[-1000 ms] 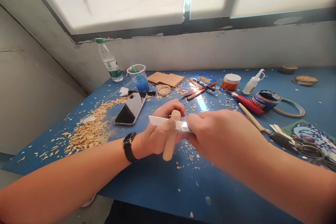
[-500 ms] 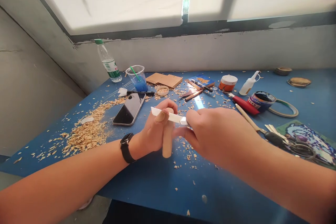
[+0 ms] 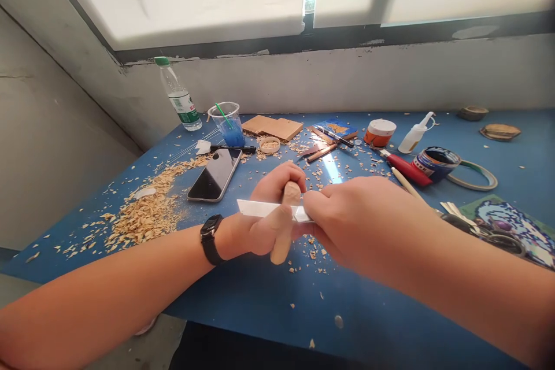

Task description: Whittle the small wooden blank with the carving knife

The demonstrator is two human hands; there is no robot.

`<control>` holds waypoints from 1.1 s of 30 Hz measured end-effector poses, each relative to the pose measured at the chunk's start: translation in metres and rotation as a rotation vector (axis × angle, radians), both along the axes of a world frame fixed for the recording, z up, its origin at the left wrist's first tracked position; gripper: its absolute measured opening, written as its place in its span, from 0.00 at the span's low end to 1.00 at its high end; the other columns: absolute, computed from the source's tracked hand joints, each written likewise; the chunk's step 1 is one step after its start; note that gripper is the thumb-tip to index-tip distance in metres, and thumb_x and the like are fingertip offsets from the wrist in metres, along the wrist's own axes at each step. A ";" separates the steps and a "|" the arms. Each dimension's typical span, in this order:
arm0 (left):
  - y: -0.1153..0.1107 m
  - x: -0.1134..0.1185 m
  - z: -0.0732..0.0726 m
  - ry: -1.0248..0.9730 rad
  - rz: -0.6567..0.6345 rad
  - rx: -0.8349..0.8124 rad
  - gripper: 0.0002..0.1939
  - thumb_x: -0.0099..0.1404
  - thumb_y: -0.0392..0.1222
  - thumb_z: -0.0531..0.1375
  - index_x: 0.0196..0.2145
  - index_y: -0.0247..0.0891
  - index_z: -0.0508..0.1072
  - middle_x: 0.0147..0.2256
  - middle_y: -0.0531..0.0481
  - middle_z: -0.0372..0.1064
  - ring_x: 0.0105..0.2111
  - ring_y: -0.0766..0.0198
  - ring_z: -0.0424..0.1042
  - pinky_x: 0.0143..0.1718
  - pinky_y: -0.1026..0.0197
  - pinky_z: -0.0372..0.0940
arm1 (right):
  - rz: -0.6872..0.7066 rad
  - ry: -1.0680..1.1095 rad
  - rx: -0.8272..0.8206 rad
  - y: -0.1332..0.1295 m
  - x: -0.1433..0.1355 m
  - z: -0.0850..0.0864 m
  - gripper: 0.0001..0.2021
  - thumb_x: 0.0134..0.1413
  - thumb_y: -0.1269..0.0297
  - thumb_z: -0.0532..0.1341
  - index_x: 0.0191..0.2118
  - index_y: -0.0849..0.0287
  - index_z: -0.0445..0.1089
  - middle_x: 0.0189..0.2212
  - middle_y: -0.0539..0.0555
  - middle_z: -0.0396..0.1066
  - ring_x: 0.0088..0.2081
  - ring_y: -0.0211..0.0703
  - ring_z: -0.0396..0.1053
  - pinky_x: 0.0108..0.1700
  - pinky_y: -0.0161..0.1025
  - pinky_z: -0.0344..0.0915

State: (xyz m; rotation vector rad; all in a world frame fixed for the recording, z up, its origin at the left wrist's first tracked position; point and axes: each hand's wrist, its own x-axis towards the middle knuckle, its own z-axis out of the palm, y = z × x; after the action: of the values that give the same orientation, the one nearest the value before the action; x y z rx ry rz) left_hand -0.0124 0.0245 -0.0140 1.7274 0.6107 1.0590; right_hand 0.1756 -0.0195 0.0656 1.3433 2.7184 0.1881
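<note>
In the middle of the view my left hand (image 3: 266,231) is closed around a short, pale wooden stick (image 3: 284,243), with a black watch on the wrist. The stick is tilted, its rounded top showing above the fingers and its lower end pointing toward me. My right hand (image 3: 347,214) grips a utility knife whose handle is hidden inside the fist. The knife's broad blade (image 3: 255,208) lies across the stick and points left, with my left thumb up against it. Below both hands are scattered wood chips (image 3: 318,254).
A phone (image 3: 215,176) and a heap of shavings (image 3: 141,218) lie to the left. Behind stand a water bottle (image 3: 184,105), a plastic cup of blue liquid (image 3: 233,134) and wooden boards (image 3: 273,126). On the right are an orange jar (image 3: 379,134), a glue bottle (image 3: 414,137) and a red-handled cutter (image 3: 405,167).
The blade has slid down along the stick toward me and reaches a little further left. The stick has tilted more, and its top end now shows clear of the fingers.
</note>
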 end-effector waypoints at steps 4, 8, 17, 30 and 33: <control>0.001 -0.001 -0.003 -0.036 -0.032 -0.029 0.28 0.68 0.70 0.58 0.43 0.40 0.68 0.38 0.49 0.61 0.27 0.66 0.58 0.27 0.58 0.61 | -0.063 0.015 0.045 0.001 0.002 -0.003 0.02 0.59 0.69 0.64 0.34 0.56 0.73 0.24 0.51 0.72 0.22 0.41 0.64 0.23 0.41 0.38; 0.002 -0.003 0.004 0.060 0.070 0.013 0.23 0.72 0.65 0.56 0.40 0.40 0.69 0.33 0.50 0.62 0.29 0.62 0.59 0.31 0.57 0.61 | -0.134 0.011 0.080 0.000 0.002 -0.005 0.06 0.63 0.66 0.62 0.34 0.57 0.74 0.22 0.52 0.71 0.24 0.43 0.66 0.23 0.41 0.39; -0.002 -0.003 0.006 0.066 0.187 -0.004 0.28 0.77 0.68 0.49 0.39 0.40 0.69 0.30 0.49 0.65 0.29 0.60 0.64 0.31 0.56 0.60 | -0.274 0.106 0.183 0.003 0.004 -0.011 0.27 0.69 0.37 0.56 0.36 0.56 0.75 0.25 0.56 0.73 0.27 0.50 0.72 0.25 0.41 0.43; 0.009 -0.001 -0.009 0.090 0.102 0.020 0.37 0.70 0.77 0.49 0.50 0.40 0.73 0.40 0.43 0.70 0.38 0.54 0.69 0.37 0.53 0.68 | -0.143 0.034 -0.121 0.008 0.006 0.003 0.02 0.59 0.67 0.65 0.38 0.54 0.73 0.26 0.51 0.72 0.23 0.41 0.63 0.23 0.42 0.44; 0.010 0.000 -0.012 0.070 0.059 -0.006 0.39 0.69 0.78 0.50 0.55 0.39 0.72 0.42 0.43 0.70 0.37 0.55 0.70 0.37 0.54 0.68 | -0.116 -0.007 -0.141 0.009 0.007 0.005 0.02 0.59 0.67 0.66 0.36 0.54 0.73 0.25 0.50 0.71 0.23 0.41 0.63 0.22 0.41 0.45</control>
State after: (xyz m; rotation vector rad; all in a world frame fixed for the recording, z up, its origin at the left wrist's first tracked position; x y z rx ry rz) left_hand -0.0125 0.0345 -0.0258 1.7569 0.7122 1.0402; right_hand 0.1827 -0.0110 0.0705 1.4507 2.5829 -0.0082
